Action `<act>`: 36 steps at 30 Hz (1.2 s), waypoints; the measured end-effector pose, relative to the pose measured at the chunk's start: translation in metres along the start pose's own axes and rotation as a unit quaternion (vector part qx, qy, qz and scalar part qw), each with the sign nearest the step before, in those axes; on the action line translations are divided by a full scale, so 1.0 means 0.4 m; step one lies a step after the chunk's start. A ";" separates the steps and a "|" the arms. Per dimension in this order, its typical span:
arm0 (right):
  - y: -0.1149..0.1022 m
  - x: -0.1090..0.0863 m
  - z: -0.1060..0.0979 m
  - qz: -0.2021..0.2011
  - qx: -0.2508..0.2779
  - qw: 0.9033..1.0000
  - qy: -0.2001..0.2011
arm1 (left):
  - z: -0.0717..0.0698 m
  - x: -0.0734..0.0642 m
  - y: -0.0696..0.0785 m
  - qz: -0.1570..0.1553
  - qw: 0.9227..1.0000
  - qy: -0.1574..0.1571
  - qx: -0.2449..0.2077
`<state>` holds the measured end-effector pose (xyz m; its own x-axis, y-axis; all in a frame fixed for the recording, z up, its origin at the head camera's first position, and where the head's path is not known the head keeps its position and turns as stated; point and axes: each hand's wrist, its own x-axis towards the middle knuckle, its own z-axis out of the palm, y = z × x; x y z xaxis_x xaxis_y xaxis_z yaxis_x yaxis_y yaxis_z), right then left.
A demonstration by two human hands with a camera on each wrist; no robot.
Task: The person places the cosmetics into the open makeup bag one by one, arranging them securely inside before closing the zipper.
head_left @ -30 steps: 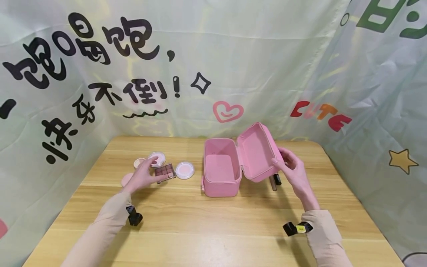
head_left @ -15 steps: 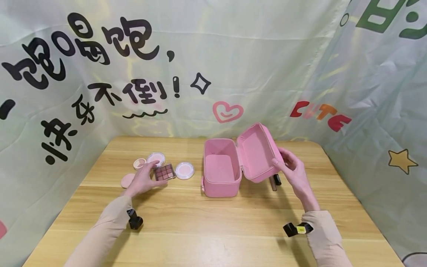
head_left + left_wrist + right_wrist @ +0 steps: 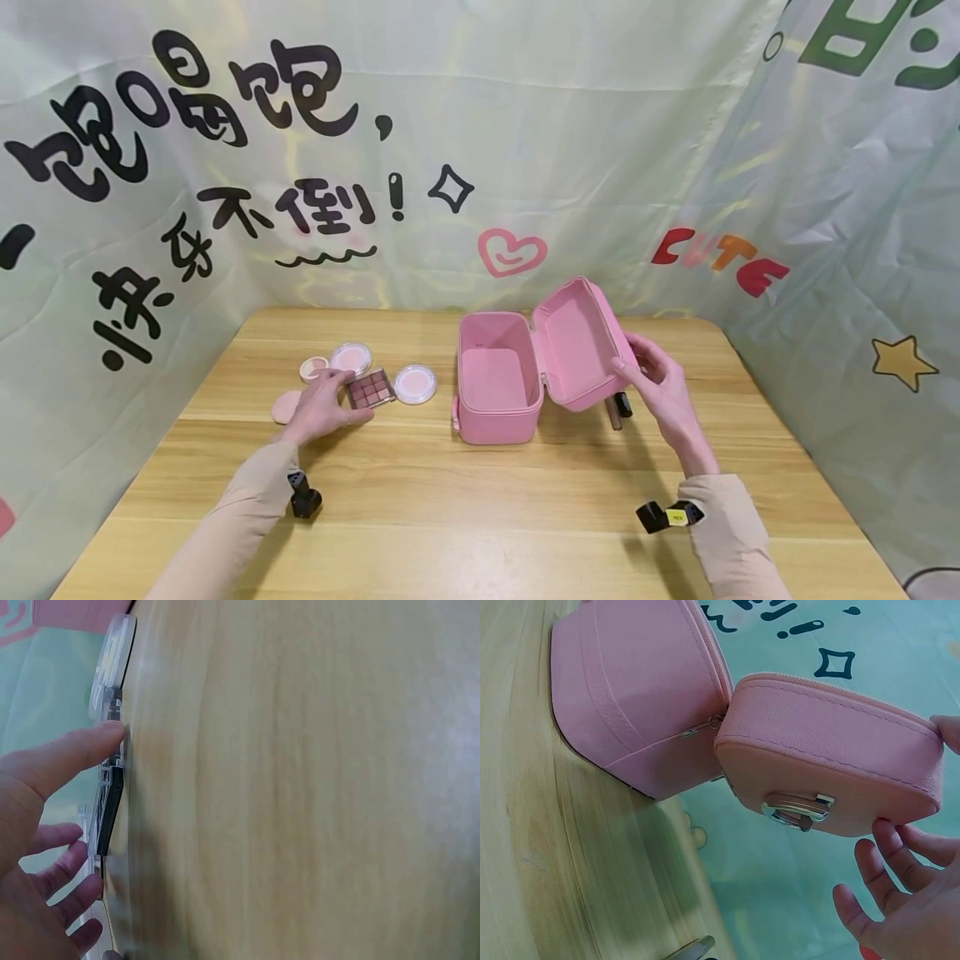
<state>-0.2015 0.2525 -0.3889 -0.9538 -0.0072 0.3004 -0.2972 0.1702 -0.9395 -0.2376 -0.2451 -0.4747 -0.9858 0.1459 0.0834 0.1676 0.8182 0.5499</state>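
Observation:
My left hand (image 3: 322, 407) is at an eyeshadow palette (image 3: 371, 389) lying flat on the table, thumb at its near edge and index finger at its far left corner. In the left wrist view the thumb (image 3: 90, 746) overlaps the palette's side, with the other fingers loosely bent behind. A pink cosmetic case (image 3: 498, 427) stands with its lid swung out to the right, its inside bare. My right hand (image 3: 658, 379) grips the lid (image 3: 577, 346) by its outer edge, thumb on the rim and fingers beneath. The lid's metal-trimmed handle (image 3: 799, 811) shows in the right wrist view.
Round compacts (image 3: 416, 384) lie either side of the palette, the other compact (image 3: 351, 357) behind it. A small round pot (image 3: 313, 368) and a pink puff (image 3: 286, 407) sit farther left. Partly under the lid lies a slim tube (image 3: 613, 412) beside a black-capped item (image 3: 623, 403). Printed cloth (image 3: 420, 83) hangs behind.
My left hand has drawn back a little and lowered, its index finger coming down from the rear compact to the palette's far side. The right hand and lid stay put.

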 end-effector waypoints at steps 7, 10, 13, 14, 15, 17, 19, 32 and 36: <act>0.002 0.000 -0.001 -0.003 0.001 1.000 0.001 | 0.004 0.002 -0.007 -0.012 1.000 0.009 0.025; 0.002 0.000 -0.001 -0.003 0.002 1.000 0.000 | 0.004 0.001 -0.007 -0.012 0.999 0.010 0.033; 0.003 -0.001 -0.001 -0.002 0.002 1.000 -0.001 | 0.003 0.000 -0.006 -0.010 0.999 0.010 0.041; 0.003 -0.001 -0.001 -0.002 0.001 1.000 -0.001 | 0.003 -0.001 -0.006 -0.009 0.999 0.010 0.043; 0.003 -0.001 -0.001 -0.001 0.000 1.000 -0.001 | 0.003 -0.001 -0.006 -0.007 0.999 0.011 0.046; 0.002 -0.001 -0.001 0.000 -0.001 1.000 -0.001 | 0.004 -0.001 -0.007 -0.002 0.999 0.014 0.053; 0.002 -0.001 -0.001 0.002 -0.002 1.000 -0.002 | 0.005 -0.001 -0.008 0.001 0.998 0.019 0.059; -0.001 0.001 0.000 -0.001 0.002 1.000 -0.002 | 0.000 -0.007 -0.015 -0.003 0.998 0.038 0.047; 0.001 0.001 0.000 -0.003 0.005 1.000 -0.001 | -0.003 -0.004 -0.014 -0.003 0.998 0.044 0.036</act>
<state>-0.2020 0.2525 -0.3892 -0.9522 -0.0094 0.3055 -0.3030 0.1597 -0.9395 -0.2368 -0.2507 -0.4771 -0.9835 0.0934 0.1552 0.1586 0.8577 0.4891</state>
